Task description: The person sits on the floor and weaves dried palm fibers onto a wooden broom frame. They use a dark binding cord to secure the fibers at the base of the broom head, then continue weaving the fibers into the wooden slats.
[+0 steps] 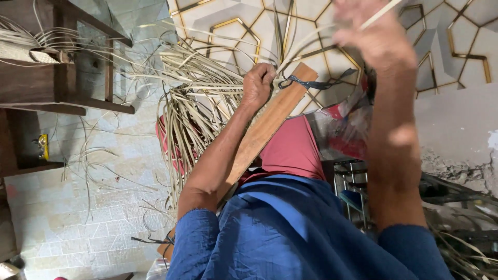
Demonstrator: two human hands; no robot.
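Tiled floor below; left hand (258,83) fingers clamp pale strips (197,98) against a board (270,122), blurred right hand (378,39) pinching one.

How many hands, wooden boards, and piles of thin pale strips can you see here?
Hands: 2, the left hand closed on the strips, the right hand raised and blurred, pulling one strip.
Wooden boards: 1, a long board lying on the lap.
Piles of pale strips: 1 big bundle by the left hand; the loose strips on the floor are too many to count.
Total: 4
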